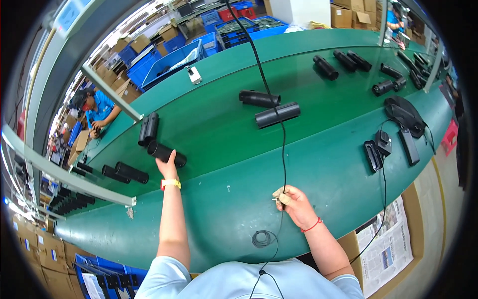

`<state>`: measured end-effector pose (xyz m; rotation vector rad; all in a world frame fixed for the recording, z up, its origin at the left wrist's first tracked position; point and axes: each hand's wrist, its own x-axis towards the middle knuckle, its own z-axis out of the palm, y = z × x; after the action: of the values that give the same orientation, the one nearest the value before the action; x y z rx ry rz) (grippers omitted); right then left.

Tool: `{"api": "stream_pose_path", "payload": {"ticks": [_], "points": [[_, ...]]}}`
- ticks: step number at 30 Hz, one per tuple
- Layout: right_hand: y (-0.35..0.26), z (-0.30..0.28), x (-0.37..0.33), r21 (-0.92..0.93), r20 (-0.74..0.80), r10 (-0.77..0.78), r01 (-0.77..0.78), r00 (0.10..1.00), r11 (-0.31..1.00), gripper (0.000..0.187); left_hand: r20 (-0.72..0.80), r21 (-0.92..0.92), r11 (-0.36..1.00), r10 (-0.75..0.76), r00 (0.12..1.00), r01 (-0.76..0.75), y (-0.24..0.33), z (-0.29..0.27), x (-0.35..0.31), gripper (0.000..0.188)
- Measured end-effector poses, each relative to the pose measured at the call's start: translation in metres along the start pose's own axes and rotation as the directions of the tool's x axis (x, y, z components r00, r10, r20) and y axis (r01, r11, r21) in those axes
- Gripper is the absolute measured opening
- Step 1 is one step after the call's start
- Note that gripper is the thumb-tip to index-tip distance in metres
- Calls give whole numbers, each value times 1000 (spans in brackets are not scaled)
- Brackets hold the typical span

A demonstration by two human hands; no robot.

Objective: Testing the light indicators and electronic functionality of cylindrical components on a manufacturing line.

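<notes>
The left hand is curled partway round a black tube, thumb near its upper side and fingers beneath, a grip that seems meant to steady the round body against rolling on the desk. The right hand is nearly closed, thumb and fingertips pinched on a small thin piece, probably because so slight a thing suits a fingertip hold; what it is I cannot tell. A black cable runs down to the right hand, but whether the fingers grip it is unclear. Just below that hand a thin cord lies coiled. Beyond the left hand another tube lies close to the held one, and to its left rests a pair of dark tubes. Ahead, between the hands, two tubes lie side by side, perhaps grouped within reach. Well to the right of the right hand sit a black holder, a long black block and a dark bag, seemingly kept aside from the tubes. Farther ahead are a white device and, past it, blue crates.
</notes>
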<state>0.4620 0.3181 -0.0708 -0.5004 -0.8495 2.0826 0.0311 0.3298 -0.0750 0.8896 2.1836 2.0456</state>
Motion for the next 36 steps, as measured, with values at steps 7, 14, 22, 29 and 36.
{"api": "stream_pose_path", "payload": {"ticks": [7, 14, 22, 29, 36], "points": [[-8, -8, 0, 50, -47, 26, -24, 999, 998, 7, 7, 370, 569, 789, 614, -735, 92, 67, -81, 53], [-2, -3, -3, 80, -150, 47, -35, 988, 996, 4, 701, -372, 5, 657, -277, -928, 127, 202, -127, 27], [-4, -15, 2, -14, -299, -134, 136, 945, 991, 2, 762, -27, -74, 645, -68, -997, 117, 295, -141, 49], [-5, -15, 4, -141, -248, -120, 87, 961, 986, 3, 861, 126, 198, 465, 206, -972, 103, 295, -133, 64], [-5, -8, 7, -93, -219, -84, 65, 972, 994, 10, 902, 172, 372, 312, 298, -912, 103, 225, -112, 68]]}}
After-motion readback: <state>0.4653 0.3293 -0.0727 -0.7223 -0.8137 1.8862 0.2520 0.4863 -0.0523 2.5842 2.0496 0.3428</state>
